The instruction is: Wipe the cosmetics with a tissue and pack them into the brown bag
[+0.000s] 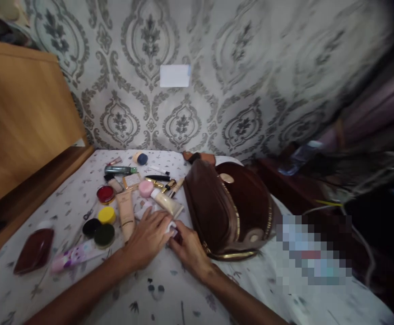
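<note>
My left hand [151, 235] lies palm down over crumpled white material, fingers bent and closed on it. Close beside it, my right hand [190, 249] pinches a small white item [171, 227] that pokes out between the two hands. Its kind is mostly hidden by my fingers. A cream tube with a white cap [167, 203] lies just beyond my fingers, and a beige tube [126, 214] is left of my left hand. To the right of my right hand sits a brown bag [205, 203] with gold zips, partly open.
Jars with a yellow lid [106, 215], a dark lid [104, 236] and a red lid [105, 194] stand left, near a pink jar [146, 188]. A green bottle [119, 170] lies behind them. A brown bottle [34, 250] is far left. Patterned wallpaper closes the back.
</note>
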{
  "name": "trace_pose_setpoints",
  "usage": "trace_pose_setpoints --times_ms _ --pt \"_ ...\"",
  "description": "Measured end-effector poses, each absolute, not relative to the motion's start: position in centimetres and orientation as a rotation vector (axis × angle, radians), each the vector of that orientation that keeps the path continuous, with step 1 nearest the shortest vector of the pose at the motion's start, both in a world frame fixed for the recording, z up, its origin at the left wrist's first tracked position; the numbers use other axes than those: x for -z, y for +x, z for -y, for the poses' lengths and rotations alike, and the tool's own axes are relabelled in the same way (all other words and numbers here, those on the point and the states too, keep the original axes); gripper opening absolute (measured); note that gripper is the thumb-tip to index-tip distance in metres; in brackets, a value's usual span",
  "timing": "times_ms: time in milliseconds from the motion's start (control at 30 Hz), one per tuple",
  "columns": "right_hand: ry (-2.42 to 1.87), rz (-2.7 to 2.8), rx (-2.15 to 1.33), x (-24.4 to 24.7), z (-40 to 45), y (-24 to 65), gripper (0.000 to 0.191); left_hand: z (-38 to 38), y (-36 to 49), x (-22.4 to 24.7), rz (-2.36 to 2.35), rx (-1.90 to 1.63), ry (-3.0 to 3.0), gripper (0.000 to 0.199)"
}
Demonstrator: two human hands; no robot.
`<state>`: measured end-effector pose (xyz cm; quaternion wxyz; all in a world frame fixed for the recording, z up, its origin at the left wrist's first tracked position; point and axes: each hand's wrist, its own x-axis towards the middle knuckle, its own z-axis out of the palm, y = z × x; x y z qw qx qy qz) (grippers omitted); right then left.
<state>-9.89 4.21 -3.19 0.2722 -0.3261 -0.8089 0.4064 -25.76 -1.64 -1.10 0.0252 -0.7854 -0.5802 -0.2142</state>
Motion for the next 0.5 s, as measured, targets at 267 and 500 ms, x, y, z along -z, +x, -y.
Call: trace_pose_setpoints --times_ms 267,500 --pt "-0.912 2.189 -1.082 3.4 -4.1 -10.0 0.029 1.0 -25.0 2.2 1.719 0.475 -2.232 0.022" --pt "-0.991 2.316 -0.998 2.3 -3.5 -10.1 0.028 1.4 -26.1 3.9 1.533 0.504 -2.194 0.027"
